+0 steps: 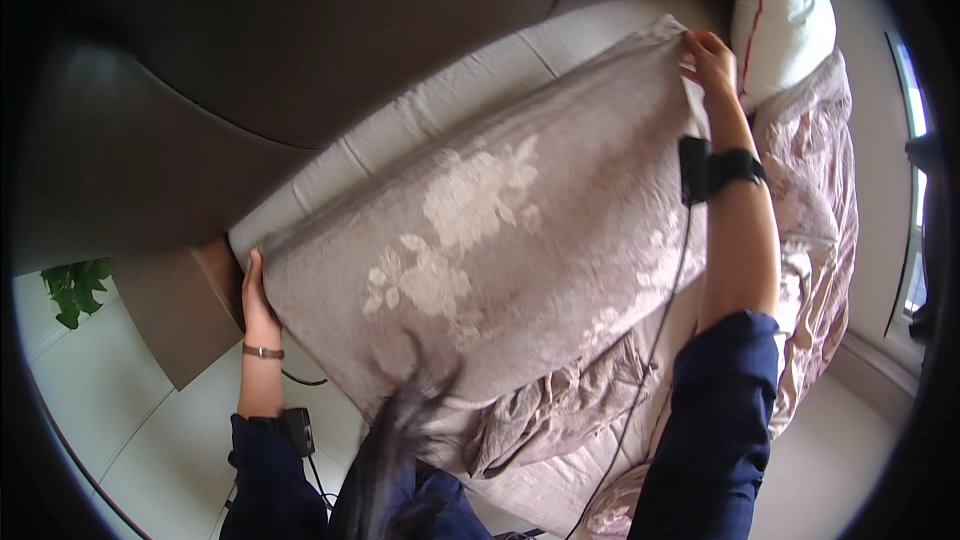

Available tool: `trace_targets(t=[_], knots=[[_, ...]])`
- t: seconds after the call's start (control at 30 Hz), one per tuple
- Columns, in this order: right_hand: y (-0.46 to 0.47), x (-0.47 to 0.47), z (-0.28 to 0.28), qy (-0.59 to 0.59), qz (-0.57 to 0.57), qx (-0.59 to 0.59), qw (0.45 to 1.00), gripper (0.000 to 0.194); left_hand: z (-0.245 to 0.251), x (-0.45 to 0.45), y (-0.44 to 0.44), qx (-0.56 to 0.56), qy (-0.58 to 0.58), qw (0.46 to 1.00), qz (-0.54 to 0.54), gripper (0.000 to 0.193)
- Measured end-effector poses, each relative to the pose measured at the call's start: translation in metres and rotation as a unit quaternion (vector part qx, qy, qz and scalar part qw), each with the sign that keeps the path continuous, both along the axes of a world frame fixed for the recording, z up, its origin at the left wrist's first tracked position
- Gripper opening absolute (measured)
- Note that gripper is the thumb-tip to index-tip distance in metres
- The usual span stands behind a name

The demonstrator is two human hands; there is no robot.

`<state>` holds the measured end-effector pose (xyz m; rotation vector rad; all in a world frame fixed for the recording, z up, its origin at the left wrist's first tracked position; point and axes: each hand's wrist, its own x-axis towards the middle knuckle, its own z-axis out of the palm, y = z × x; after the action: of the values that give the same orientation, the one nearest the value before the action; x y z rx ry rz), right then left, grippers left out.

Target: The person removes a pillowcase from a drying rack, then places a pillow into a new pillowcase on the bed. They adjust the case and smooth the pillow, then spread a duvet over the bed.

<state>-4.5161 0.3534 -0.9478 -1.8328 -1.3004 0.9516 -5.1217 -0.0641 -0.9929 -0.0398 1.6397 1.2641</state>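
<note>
A mauve cloth cover with pale flowers (472, 202) lies spread across a beige padded surface (420, 109), which has seams along its far edge. My right hand (711, 60) pinches the cloth's far right corner, where a whitish edge shows. At the opposite end, my left hand (259, 300) holds the cloth's left edge near its corner; part of its fingers is hidden. Crumpled cloth of a similar mauve (562, 405) is bunched below the near edge of the cover.
Dark brown upholstery (315, 30) rises along the far side. A white pillow with red piping (787, 30) stands at the right, above rumpled mauve bedding (810, 240). A black cable (667, 300) hangs from my right wrist strap. Green leaves (75, 289) show at the left.
</note>
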Motion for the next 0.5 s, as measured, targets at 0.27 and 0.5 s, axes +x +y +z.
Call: trace_targets(t=[0.27, 0.5], knots=[[-0.201, 0.086, -0.01, -0.033, -0.128, 0.042, 0.99, 0.061, 0.028, 0.053, -0.089, -0.017, -0.067, 0.997, -0.036, 0.071], [-0.425, -0.036, -0.081, 0.509, -0.269, -0.073, 0.814, 0.07, -0.001, 0.111, -0.122, -0.167, -0.228, 0.958, -0.051, 0.061]])
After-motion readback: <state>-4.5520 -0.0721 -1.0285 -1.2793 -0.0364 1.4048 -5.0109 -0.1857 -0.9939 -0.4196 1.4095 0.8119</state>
